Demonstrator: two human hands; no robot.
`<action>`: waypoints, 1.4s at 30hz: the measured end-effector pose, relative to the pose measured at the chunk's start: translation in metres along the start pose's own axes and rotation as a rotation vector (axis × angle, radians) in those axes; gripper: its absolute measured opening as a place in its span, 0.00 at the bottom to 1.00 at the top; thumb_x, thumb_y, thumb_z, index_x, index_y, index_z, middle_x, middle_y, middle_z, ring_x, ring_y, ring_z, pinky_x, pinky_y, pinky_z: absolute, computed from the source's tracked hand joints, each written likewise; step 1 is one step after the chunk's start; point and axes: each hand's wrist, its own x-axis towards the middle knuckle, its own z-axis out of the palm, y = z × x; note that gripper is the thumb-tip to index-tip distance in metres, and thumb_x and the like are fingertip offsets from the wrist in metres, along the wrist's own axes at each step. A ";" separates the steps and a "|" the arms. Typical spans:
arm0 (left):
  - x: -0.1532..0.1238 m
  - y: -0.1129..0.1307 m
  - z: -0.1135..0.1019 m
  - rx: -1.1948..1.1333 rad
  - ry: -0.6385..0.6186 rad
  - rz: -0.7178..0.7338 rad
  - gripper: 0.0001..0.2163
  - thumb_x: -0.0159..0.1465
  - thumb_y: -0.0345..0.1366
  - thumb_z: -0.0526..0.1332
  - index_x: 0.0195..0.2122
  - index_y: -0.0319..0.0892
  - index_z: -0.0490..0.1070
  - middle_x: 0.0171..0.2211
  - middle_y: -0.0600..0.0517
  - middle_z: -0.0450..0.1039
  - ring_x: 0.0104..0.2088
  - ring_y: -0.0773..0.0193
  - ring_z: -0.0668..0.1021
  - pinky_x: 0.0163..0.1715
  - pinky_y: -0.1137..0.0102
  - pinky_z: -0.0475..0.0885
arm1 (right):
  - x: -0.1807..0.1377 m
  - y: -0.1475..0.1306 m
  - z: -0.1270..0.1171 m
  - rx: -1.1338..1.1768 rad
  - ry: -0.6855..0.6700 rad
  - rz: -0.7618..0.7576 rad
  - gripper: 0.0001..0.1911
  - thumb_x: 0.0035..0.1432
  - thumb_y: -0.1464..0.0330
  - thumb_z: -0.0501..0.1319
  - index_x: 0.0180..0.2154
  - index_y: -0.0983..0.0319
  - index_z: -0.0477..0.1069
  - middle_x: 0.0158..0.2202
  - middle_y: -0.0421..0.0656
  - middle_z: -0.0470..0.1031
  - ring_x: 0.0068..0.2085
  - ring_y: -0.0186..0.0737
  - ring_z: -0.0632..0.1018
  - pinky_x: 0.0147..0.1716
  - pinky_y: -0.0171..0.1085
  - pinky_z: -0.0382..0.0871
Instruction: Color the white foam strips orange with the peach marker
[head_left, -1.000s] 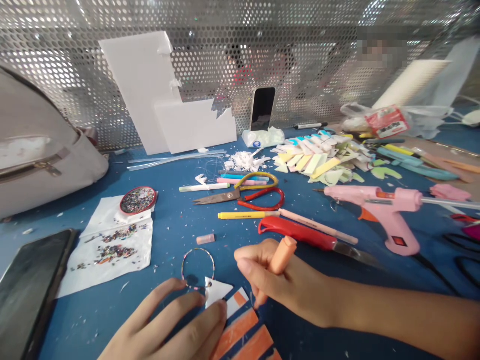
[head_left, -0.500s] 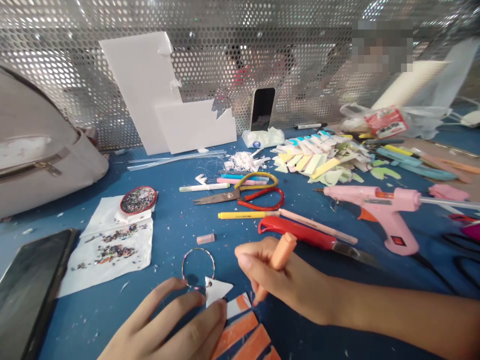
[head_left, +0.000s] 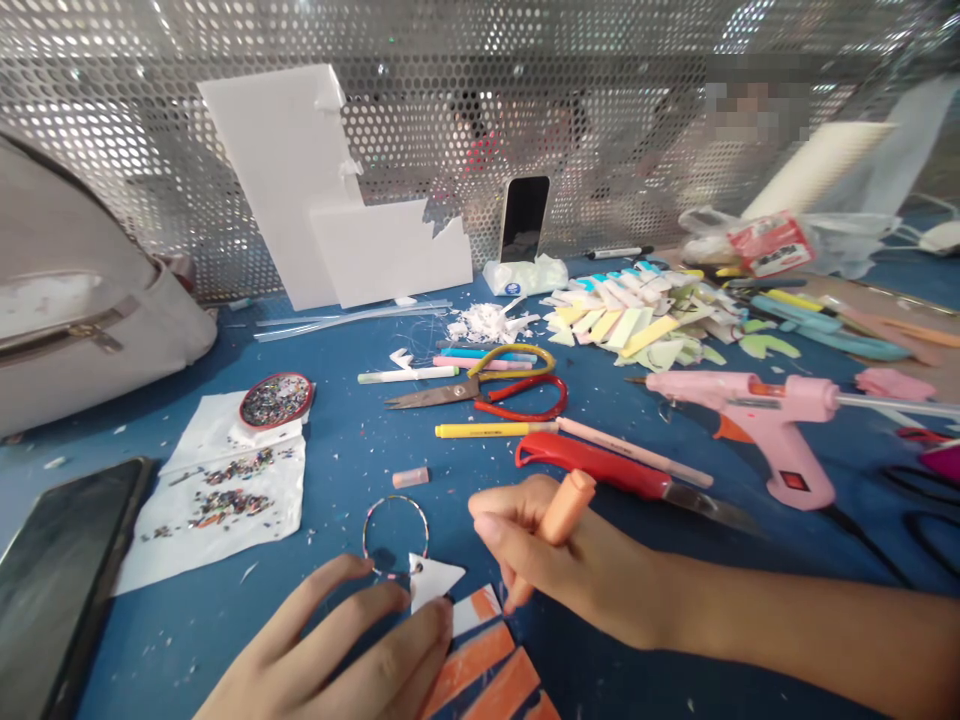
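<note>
Left hand (head_left: 352,640) steadies orange-and-white strips (head_left: 472,655), right hand (head_left: 559,565) grips orange marker (head_left: 566,510)

Hands apart, near side, close together. Left: palm down, fingers loosely spread, not visibly clamped on anything; thumb hidden. Fingertips lie at the left ends of the strips, probably as a weight so they don't slide. Right: thumb and fingers closed round the marker, writing grip, blunt end up. Tip points down at the right end of the farthest strip, part white, part orange; contact can't be told. Grip looks chosen for fine control. Strips sit fanned at the near edge between the hands, likely for easy reach from both sides

White triangle (head_left: 437,582) just beyond the left fingertips, attached at a corner to a beaded ring (head_left: 395,497); fingers overlap both, maybe only because they're next to the strips. Small pinkish cap (head_left: 411,477) farther off, owner unclear

Scissors (head_left: 480,388), red-handled cutter (head_left: 600,463) and pink glue gun (head_left: 750,395) lie beyond the hands, middle to right, presumably within reach but out of the way. Far left of the hands, loose beads (head_left: 232,505) sit on white paper (head_left: 202,430), which probably stops them scattering. Far phone (head_left: 525,215) stands behind a soft packet (head_left: 527,274), apparently propped against the perforated panel (head_left: 637,30)
</note>
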 end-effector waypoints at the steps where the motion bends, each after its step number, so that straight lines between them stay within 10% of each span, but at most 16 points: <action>1: 0.001 0.000 -0.001 0.006 -0.022 0.010 0.18 0.75 0.28 0.47 0.44 0.47 0.78 0.41 0.63 0.80 0.44 0.72 0.78 0.69 0.68 0.54 | 0.000 0.000 0.000 0.012 -0.006 0.000 0.27 0.67 0.52 0.55 0.22 0.61 0.53 0.21 0.33 0.53 0.23 0.30 0.66 0.25 0.29 0.67; 31: -0.004 0.002 0.004 -0.017 0.063 -0.021 0.16 0.74 0.28 0.50 0.43 0.45 0.78 0.39 0.62 0.80 0.42 0.70 0.78 0.67 0.67 0.56 | 0.000 0.001 -0.001 -0.016 0.019 0.015 0.25 0.68 0.55 0.56 0.24 0.61 0.54 0.22 0.33 0.53 0.24 0.29 0.63 0.28 0.30 0.68; 42: 0.008 -0.004 -0.010 0.035 -0.086 0.045 0.17 0.75 0.28 0.48 0.45 0.46 0.77 0.41 0.65 0.80 0.42 0.73 0.80 0.68 0.71 0.55 | -0.001 0.003 0.000 -0.011 0.025 0.001 0.25 0.68 0.54 0.56 0.23 0.61 0.54 0.22 0.34 0.53 0.24 0.29 0.62 0.27 0.30 0.69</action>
